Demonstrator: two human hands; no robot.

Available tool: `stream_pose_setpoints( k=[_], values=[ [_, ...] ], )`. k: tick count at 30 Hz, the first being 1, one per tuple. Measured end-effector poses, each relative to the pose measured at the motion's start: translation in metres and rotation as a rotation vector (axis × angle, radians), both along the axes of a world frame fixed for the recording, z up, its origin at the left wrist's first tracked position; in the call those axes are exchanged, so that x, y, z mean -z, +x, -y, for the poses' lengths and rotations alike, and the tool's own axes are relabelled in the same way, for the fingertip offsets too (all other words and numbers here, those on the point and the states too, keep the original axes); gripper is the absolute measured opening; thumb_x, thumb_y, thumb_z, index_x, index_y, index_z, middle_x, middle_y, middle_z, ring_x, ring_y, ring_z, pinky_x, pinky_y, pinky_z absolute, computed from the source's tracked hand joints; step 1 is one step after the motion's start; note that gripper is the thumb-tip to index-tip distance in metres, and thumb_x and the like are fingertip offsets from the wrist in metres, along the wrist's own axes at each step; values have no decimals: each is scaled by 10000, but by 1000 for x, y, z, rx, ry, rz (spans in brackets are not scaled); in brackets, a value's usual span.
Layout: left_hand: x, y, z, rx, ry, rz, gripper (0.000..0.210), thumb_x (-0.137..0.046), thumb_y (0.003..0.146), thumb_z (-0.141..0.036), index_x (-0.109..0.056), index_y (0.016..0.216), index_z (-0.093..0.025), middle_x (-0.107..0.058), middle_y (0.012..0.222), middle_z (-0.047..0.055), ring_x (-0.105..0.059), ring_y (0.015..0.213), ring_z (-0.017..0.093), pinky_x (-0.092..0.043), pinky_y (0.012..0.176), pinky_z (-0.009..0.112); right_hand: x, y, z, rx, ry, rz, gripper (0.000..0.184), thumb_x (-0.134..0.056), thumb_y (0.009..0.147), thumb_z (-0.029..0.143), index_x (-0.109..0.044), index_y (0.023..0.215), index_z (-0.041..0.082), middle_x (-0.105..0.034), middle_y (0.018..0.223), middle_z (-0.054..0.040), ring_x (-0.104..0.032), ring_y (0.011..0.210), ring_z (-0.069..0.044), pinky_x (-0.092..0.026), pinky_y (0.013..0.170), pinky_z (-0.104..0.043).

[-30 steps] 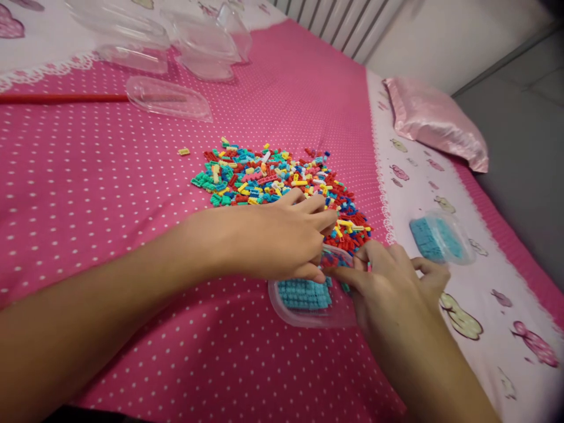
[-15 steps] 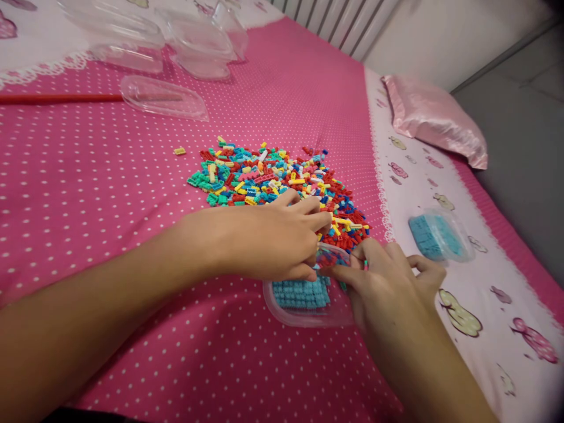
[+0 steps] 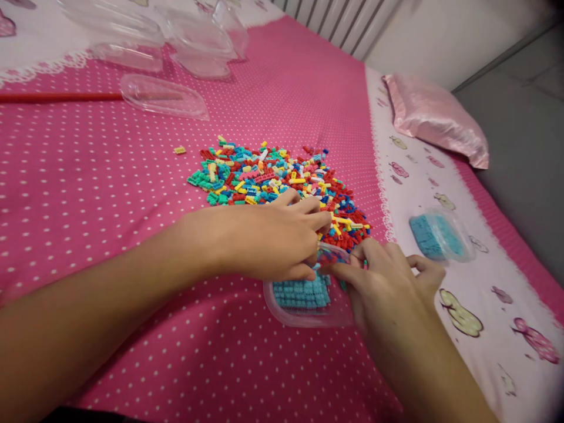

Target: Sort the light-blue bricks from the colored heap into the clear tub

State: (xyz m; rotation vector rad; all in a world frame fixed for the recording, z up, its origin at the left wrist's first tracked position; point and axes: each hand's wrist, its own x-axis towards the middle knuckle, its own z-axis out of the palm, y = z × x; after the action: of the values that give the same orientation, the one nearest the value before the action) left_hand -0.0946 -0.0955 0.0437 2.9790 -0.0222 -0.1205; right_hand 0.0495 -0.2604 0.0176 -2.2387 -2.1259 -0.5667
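A clear plastic container [image 3: 282, 317] rests on the bedspread below both hands, with rows of light-blue toy bricks [image 3: 301, 294] packed in its left part. My left hand [image 3: 273, 241] is over the container's far side, fingers curled and thumb low near the bricks. Whatever its fingertips hold is hidden. From the right, my right hand [image 3: 392, 282] reaches over the container with thumb and forefinger closed near my left thumb. What they pinch cannot be made out. A bit of green shows by its fingers. Just beyond lies a heap of small mixed-colour toy bricks [image 3: 264, 176].
Another clear container [image 3: 458, 238] holding light-blue bricks sits at right. A pink pillow [image 3: 436, 120] is behind it. Several clear plastic containers [image 3: 198, 35], a clear lid-like piece [image 3: 163, 97] and a red stick [image 3: 61, 98] lie at far left. One yellow brick [image 3: 180, 150] is apart.
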Motion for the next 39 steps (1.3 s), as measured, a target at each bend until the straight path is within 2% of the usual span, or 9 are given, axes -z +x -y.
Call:
stream_pose_setpoints(
  k=[18,22,26,33,39],
  values=[
    [2,-1,1,0,-18,18,286,-605,956,-420,-770,1121,-255,-587,1394,119,-463,1319,364,-362,1086,547,3,0,1,-17,-12,3,253,-619,920,122,-746,860,331,-547,836,-5,-489,817,-192,-181,771,-393],
    [1,-2,1,-18,-23,10,271,-625,945,-426,-777,1087,-253,-582,1413,107,-444,1351,351,-350,1108,511,2,0,2,-4,-14,-8,261,-628,917,119,-746,847,341,-546,824,-2,-483,809,-194,-180,775,-393],
    [1,-1,1,-22,-9,-3,295,-611,952,-442,-760,1134,-264,-562,1442,95,-421,1371,341,-327,1123,482,1,-1,1,15,-31,-14,249,-631,919,123,-743,853,336,-553,835,-2,-491,820,-197,-181,777,-394],
    [2,-1,2,-11,15,-18,304,-584,968,-443,-746,1160,-272,-541,1449,100,-415,1375,358,-328,1123,544,3,0,0,2,-12,6,227,-614,931,139,-732,850,316,-548,816,2,-496,800,-198,-179,774,-397],
    [3,0,1,-12,-7,4,281,-611,954,-439,-764,1115,-268,-574,1410,97,-439,1351,349,-344,1116,534,3,-1,0,-9,4,9,220,-617,929,146,-725,825,307,-547,811,5,-501,798,-195,-184,782,-399]
  ],
)
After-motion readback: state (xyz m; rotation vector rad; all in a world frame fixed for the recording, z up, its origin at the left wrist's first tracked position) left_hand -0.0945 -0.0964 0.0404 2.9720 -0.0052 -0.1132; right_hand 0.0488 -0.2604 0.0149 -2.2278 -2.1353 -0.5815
